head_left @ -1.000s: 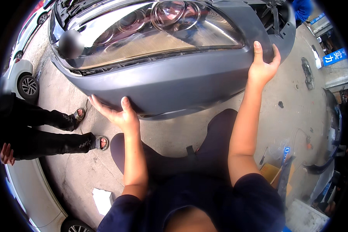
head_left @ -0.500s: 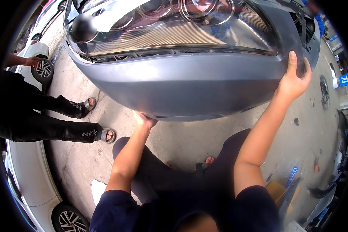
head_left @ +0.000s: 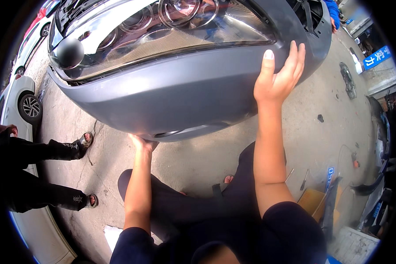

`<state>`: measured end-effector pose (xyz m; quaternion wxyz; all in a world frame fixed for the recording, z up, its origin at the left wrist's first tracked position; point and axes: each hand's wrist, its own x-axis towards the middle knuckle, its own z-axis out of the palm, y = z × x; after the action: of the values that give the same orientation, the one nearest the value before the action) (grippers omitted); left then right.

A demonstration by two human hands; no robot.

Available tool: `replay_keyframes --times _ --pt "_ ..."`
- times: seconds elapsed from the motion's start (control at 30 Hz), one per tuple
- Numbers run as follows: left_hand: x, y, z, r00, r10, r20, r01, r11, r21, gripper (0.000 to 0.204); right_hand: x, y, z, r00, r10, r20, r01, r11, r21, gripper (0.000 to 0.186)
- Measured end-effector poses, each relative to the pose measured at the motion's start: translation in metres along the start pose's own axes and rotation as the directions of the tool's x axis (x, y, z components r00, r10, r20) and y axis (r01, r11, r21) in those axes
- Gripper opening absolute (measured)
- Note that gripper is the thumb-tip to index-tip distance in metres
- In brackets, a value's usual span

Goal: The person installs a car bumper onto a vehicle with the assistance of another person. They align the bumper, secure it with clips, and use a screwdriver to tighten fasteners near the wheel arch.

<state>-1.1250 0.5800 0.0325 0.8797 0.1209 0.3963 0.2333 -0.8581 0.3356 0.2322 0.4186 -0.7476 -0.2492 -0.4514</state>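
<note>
A large grey car bumper (head_left: 171,92) spans the upper middle, below a clear headlight (head_left: 171,31) with a white sheet or film on part of it. My left hand (head_left: 141,141) is under the bumper's lower edge, touching it from beneath, its fingers mostly hidden. My right hand (head_left: 278,79) lies against the bumper's right part, just below the headlight, fingers stretched and thumb apart.
A person in dark trousers (head_left: 48,149) and sandals stands left, between white cars (head_left: 17,90). Another person's blue sleeve (head_left: 329,9) shows top right. Right on the concrete lie tools (head_left: 304,178), cardboard (head_left: 311,201), blue plates (head_left: 374,59) and car parts (head_left: 369,189).
My left hand has gone from the bumper's front face to under its lower edge. My right hand's fingers have straightened. The other person's hand at left rose, then dropped.
</note>
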Motion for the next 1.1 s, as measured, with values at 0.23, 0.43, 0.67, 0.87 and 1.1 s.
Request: replay_keyframes --times 0.23,0.43,0.67,0.87,1.1 --pt "0.001 -0.001 0.001 1.0 -0.02 0.004 0.02 1.0 0.017 0.09 -0.005 -0.006 -0.006 0.985 0.102 0.141 -0.088 0.99 -0.107 0.084" --pt "-0.009 0.001 0.009 0.998 -0.012 -0.056 0.011 1.0 -0.017 0.09 -0.002 -0.011 0.001 0.984 0.121 0.134 -0.106 0.988 -0.116 0.084" --pt "-0.003 0.006 0.006 0.999 0.042 -0.018 -0.041 0.999 0.03 0.091 0.002 -0.017 0.003 0.989 0.103 0.105 -0.093 0.991 -0.096 0.08" --pt "-0.005 0.001 0.001 0.998 0.036 -0.057 -0.037 0.999 -0.018 0.085 -0.003 -0.019 0.005 0.993 0.067 0.095 -0.061 0.996 -0.072 0.066" --pt "0.014 0.004 -0.012 0.999 0.048 -0.011 -0.049 0.995 -0.092 0.086 -0.016 -0.05 0.009 0.986 -0.074 0.151 0.087 0.993 -0.082 0.066"
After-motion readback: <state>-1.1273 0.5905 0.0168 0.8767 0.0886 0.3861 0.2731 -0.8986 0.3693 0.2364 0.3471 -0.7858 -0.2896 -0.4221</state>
